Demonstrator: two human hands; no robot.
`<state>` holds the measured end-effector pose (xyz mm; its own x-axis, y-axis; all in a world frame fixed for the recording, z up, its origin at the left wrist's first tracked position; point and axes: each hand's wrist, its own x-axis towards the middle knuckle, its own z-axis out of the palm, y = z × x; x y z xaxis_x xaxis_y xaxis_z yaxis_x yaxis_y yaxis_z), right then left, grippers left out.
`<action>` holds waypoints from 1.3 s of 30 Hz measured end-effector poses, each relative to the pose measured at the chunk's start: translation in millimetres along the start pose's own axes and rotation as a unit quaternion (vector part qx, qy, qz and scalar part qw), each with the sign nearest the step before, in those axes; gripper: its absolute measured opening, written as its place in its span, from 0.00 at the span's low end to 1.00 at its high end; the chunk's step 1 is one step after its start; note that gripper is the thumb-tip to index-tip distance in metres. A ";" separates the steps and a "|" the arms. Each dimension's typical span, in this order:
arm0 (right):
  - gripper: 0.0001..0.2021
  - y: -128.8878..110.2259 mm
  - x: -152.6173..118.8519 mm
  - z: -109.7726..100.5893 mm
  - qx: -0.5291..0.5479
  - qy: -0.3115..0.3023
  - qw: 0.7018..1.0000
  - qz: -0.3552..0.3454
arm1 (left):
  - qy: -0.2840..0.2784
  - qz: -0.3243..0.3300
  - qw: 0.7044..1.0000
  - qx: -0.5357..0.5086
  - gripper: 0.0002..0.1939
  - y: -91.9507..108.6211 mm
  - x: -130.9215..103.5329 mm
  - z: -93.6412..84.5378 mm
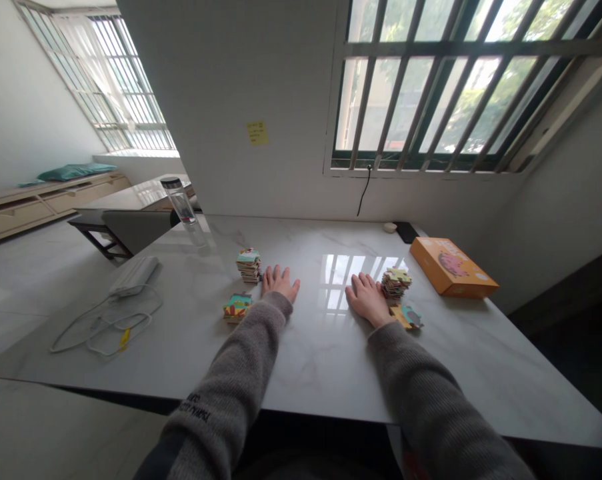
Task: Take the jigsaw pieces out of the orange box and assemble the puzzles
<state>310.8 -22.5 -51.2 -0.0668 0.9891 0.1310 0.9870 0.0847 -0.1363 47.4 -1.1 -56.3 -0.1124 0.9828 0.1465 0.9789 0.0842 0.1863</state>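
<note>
My left hand (pixel 279 283) lies palm down on the white marbled table (pixel 315 353), fingers spread and holding nothing. Just left of its fingertips stands a tall stack of puzzle pieces (pixel 249 265). A lower pile of puzzle pieces (pixel 237 307) sits nearer to me, left of my left sleeve. My right hand (pixel 368 299) also rests flat with its fingers apart, nothing in it. Close beside it on the right is another tall stack of puzzle pieces (pixel 396 283). A few flat puzzle pieces (pixel 409 317) lie by my right wrist.
An orange box (pixel 451 266) lies at the right, with a black flat object (pixel 407 232) and a small white object (pixel 389 227) behind. At the left are a glass bottle (pixel 179 202), a white power strip (pixel 135 275) and its looped cable (pixel 105 323).
</note>
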 end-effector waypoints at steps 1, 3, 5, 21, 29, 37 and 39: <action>0.27 0.9 0.0 0.2 -0.002 0.001 1.000 0.002 | 0.001 0.000 1.000 0.001 0.33 0.0 -0.2 0.1; 0.27 3.0 0.1 0.7 -0.004 0.001 1.000 0.004 | 0.003 0.001 1.000 0.002 0.33 -0.4 -0.1 0.8; 0.27 5.6 0.3 1.1 -0.006 -0.001 1.000 0.005 | 0.004 0.003 1.000 0.003 0.33 -1.3 0.4 2.4; 0.28 25.1 -0.2 -3.6 -0.021 -0.023 0.999 0.020 | 0.006 0.017 1.000 0.020 0.32 -1.1 -5.2 0.5; 0.28 11.0 -7.4 -4.7 -0.027 -0.027 0.999 0.021 | -0.003 0.157 0.986 0.059 0.21 17.0 -46.7 -32.5; 0.29 -33.9 -28.6 -1.1 0.005 -0.043 0.998 -0.053 | 0.028 0.306 0.951 -0.018 0.10 -37.9 -85.8 -94.4; 0.29 -38.9 -31.0 -0.8 0.009 -0.045 0.997 -0.064 | -0.002 0.317 0.947 -0.046 0.10 -67.0 -82.8 -103.6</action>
<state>274.6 -56.5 -49.2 -0.2048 0.9770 0.0596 0.9671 0.2113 -0.1416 -26.5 -105.2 19.7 0.4940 0.8318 0.2530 0.8303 -0.5377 0.1466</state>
